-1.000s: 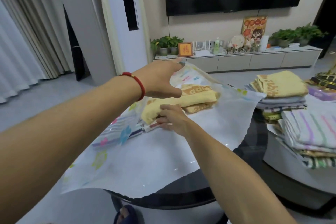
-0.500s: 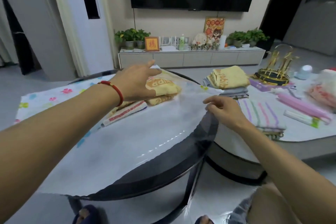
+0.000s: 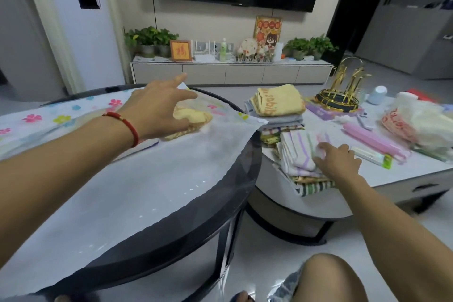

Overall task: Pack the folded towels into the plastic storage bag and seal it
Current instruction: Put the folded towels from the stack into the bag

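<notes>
Towels folded in pale purple-and-white stripes (image 3: 300,154) top a stack at the white low table's (image 3: 414,174) near edge, right of the flower-printed translucent plastic storage bag (image 3: 171,167) spread across the round dark glass table (image 3: 245,179). Right hand (image 3: 338,162) rests on that stack, fingers loosely bent; whether it grips, I cannot tell. Left hand (image 3: 159,110), fingers extended, lies on the bag over a yellow towel (image 3: 193,117) inside. From the stack, the bag lies leftward.

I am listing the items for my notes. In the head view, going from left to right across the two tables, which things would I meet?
Storage bag → left hand → yellow towel stack → striped towel pile → right hand → pink rolls → plastic bag with red print
</notes>
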Demonstrator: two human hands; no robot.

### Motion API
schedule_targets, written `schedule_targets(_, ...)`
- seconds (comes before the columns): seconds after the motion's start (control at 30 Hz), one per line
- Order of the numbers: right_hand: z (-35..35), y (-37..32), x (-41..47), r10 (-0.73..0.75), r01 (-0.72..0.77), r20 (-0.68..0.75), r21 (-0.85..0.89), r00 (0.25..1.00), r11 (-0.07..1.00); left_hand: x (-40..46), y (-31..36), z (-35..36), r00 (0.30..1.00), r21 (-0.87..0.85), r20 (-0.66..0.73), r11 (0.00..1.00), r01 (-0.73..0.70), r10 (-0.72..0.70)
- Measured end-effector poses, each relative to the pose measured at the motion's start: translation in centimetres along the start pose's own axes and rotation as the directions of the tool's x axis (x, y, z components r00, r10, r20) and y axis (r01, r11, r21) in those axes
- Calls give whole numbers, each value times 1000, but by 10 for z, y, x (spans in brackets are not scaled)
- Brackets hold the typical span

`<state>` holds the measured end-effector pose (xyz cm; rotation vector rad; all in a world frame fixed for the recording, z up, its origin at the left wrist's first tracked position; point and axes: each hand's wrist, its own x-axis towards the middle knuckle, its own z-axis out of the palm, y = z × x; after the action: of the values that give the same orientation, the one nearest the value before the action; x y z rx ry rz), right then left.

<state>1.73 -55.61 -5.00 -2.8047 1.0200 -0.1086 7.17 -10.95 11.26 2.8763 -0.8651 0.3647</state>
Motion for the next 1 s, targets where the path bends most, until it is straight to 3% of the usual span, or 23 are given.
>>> schedule_targets(0.2,-43,-14,7,-67,-28,217,408,974,913,-20,-2,-4,998,20,-69,1000,-5,6)
schedule_targets(0.37,-71,-20,-16,-179,-2,175,720,968,694,-63,-18,-3,992,-7,-97,997,75,-75)
schedule_targets(0.5,-105,-35,-53,-370,157,113,765,922,624,-114,-33,6,985,-10,-70,988,154,-155)
schedule_targets(0.57,-127,-46,-76,-507,217,161,766,847,605,-129,-40,4,979,-11,-34,980,200,-201)
schedule_targets(0.67,-151,-76,-119,-705,219,301,809,642,545,-133,-49,-10,976,32,50,977,209,-210)
schedule_targets(0.77,-146,-123,-160,-816,209,342,854,466,477,-126,-58,-31,985,19,94,989,144,-145)
schedule_targets(0.87,-118,-184,-194,-868,256,279,878,410,403,-119,-69,-59,987,-20,138,996,86,-83)
schedule_targets(1.0,-80,-276,-228,-872,68,247,951,421,303,-116,-81,-93,981,-183,123,968,173,-152)
